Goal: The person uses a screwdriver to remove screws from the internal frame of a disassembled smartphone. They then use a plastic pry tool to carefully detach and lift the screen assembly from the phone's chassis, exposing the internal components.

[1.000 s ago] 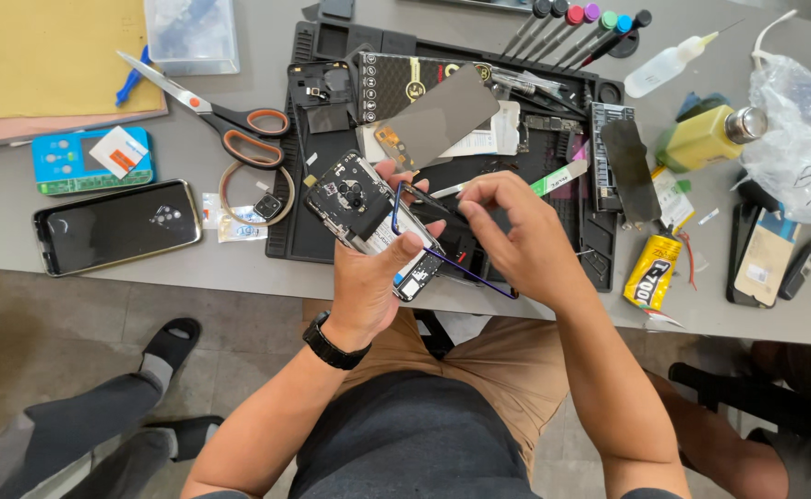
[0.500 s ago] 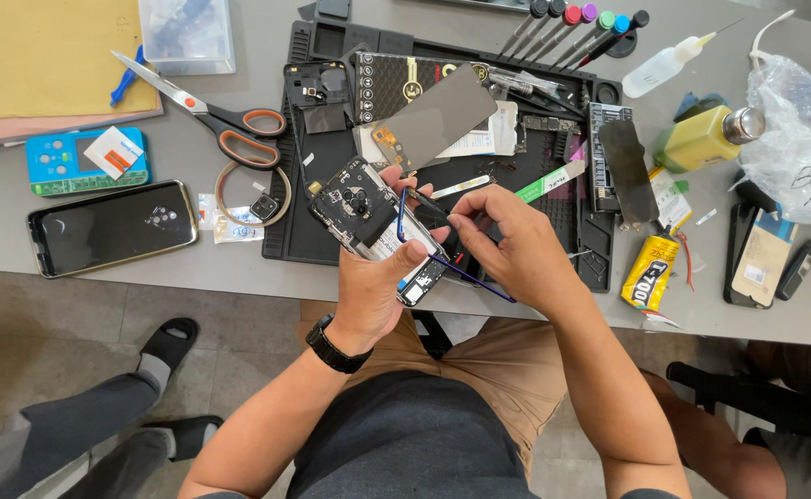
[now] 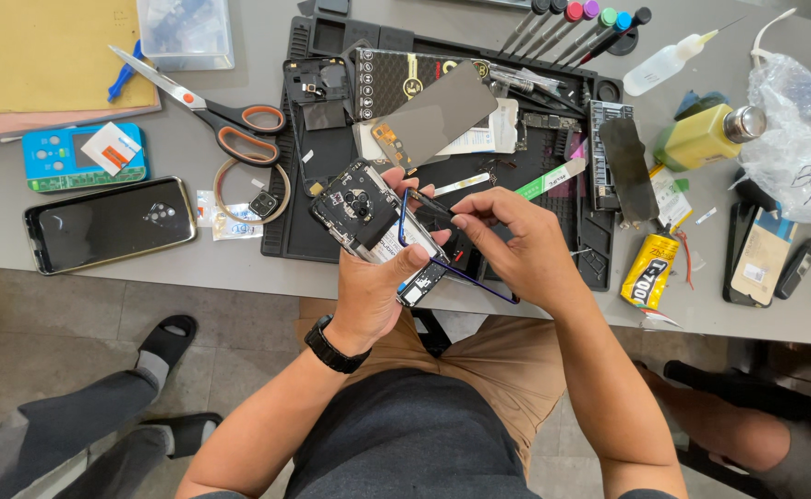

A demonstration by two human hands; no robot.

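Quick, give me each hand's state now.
Left hand: closed around the opened phone.
Right hand: fingers pinched on a thin blue-edged frame beside the phone.

On the grey table (image 3: 193, 263), orange-handled scissors (image 3: 211, 111) lay at ten o'clock, a dark phone (image 3: 110, 225) at nine, a yellow glue tube (image 3: 649, 271) at three.

Two hands are counted: one left hand (image 3: 380, 294) and one right hand (image 3: 524, 248). One opened black phone body with its circuit board exposed (image 3: 367, 214) is counted. One intact black phone lying screen-up (image 3: 110, 224) is present on the grey table (image 3: 193, 268). One pair of orange-handled scissors (image 3: 210, 108) is counted. Six screwdrivers with coloured caps (image 3: 576, 20) are counted. One yellow glue tube (image 3: 649, 270) and one clear squeeze bottle (image 3: 669, 63) are present.
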